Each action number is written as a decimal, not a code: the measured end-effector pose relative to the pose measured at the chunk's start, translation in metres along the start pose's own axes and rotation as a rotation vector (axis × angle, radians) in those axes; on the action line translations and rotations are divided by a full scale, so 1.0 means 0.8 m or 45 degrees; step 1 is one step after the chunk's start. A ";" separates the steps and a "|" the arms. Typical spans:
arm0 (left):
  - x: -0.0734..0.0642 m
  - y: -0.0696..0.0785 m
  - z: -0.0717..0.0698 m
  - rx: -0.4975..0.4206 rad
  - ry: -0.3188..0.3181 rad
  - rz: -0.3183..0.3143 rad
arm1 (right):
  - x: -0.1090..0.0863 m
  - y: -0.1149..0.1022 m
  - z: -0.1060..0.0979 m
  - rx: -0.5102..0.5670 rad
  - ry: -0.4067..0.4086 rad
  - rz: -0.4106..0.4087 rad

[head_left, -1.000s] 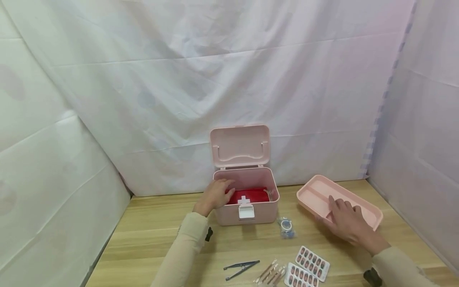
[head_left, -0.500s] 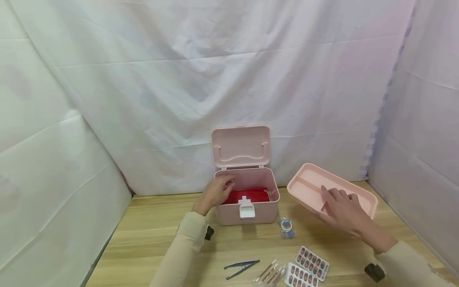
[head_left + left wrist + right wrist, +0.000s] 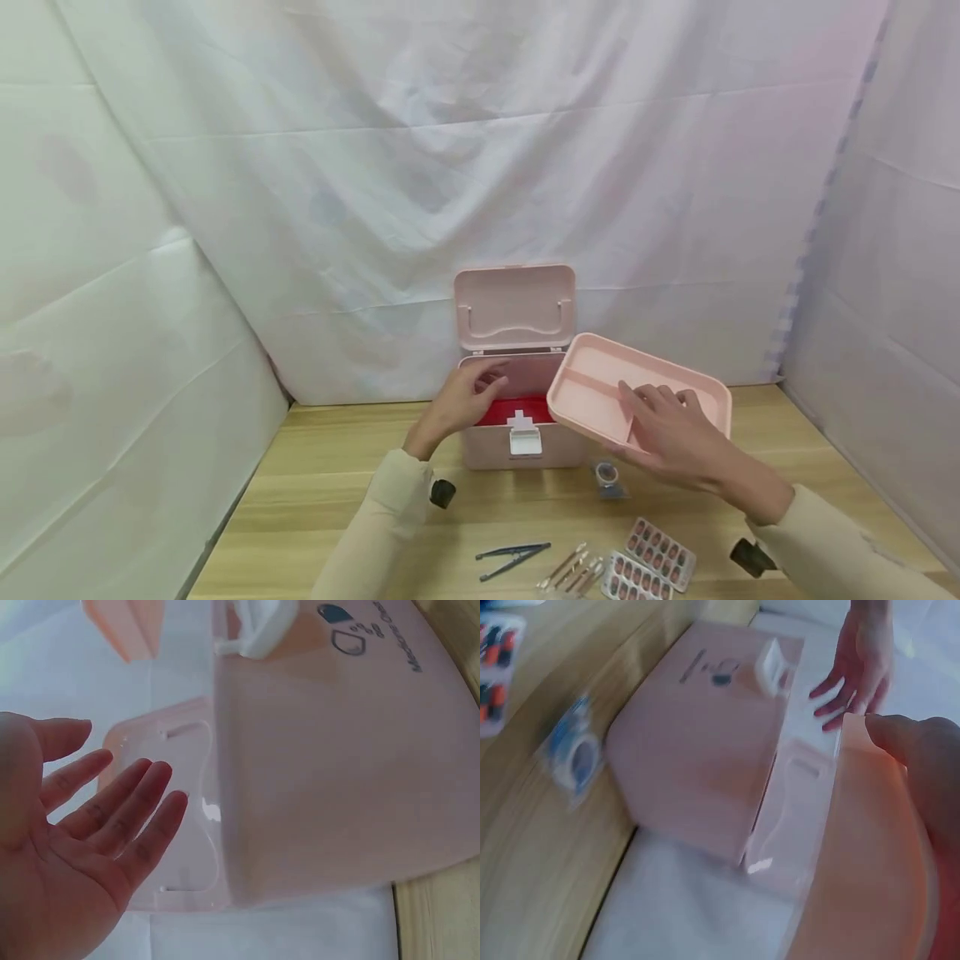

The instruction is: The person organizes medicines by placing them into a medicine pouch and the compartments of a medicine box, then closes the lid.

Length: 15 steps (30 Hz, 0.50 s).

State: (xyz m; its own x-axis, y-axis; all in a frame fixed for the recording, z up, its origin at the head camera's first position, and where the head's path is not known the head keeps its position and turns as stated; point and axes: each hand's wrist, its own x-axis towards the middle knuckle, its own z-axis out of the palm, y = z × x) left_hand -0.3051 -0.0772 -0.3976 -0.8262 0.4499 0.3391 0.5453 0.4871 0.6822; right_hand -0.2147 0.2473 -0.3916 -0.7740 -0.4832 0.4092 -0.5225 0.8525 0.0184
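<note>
Far left on my screen, the left hand (image 3: 461,402) hangs by the near left rim of the pink box (image 3: 486,450), fingers spread, nearly straight and holding nothing; whether it brushes the rim, I can't tell. The box lid (image 3: 514,308) stands up behind, and inside I see a red pouch (image 3: 498,412) with a white cross (image 3: 519,420). Below, tweezers (image 3: 513,560) lie with their tips apart, then a bundle of swabs (image 3: 573,571). Next comes a bagged tape roll (image 3: 607,477), just beside the box.

And here's the tray (image 3: 600,404): off the table, tilted, over the box's front right corner from my head view. The right hand (image 3: 671,437) has it clamped at the near wall, fingers bent down inside by the dividers. Beneath, two blister packs (image 3: 660,553) lie touching or overlapping.

Over to the left wrist: lettering (image 3: 397,637) reads "Medicine Chest" beside a capsule drawing (image 3: 345,630), too small from the head. The right wrist gives me a digit (image 3: 889,735) bent onto the tray's edge, a grip detail the head camera hides. Only the head view shows me the pouch.
</note>
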 end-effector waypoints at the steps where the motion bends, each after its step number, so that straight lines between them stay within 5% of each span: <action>1: -0.001 0.003 -0.001 -0.021 -0.005 -0.019 | 0.003 -0.005 0.000 -0.001 0.001 -0.020; 11: -0.017 0.015 -0.010 -0.323 -0.071 -0.106 | 0.027 -0.058 -0.007 -0.014 0.019 -0.235; 15: -0.026 0.014 -0.015 -0.356 -0.107 -0.108 | 0.029 -0.076 -0.009 -0.010 0.024 -0.311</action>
State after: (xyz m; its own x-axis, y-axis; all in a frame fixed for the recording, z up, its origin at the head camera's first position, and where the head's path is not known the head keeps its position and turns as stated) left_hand -0.2831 -0.0896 -0.3893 -0.8462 0.4823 0.2268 0.4052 0.3056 0.8617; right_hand -0.1982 0.1855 -0.3764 -0.6182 -0.6712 0.4089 -0.6902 0.7125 0.1260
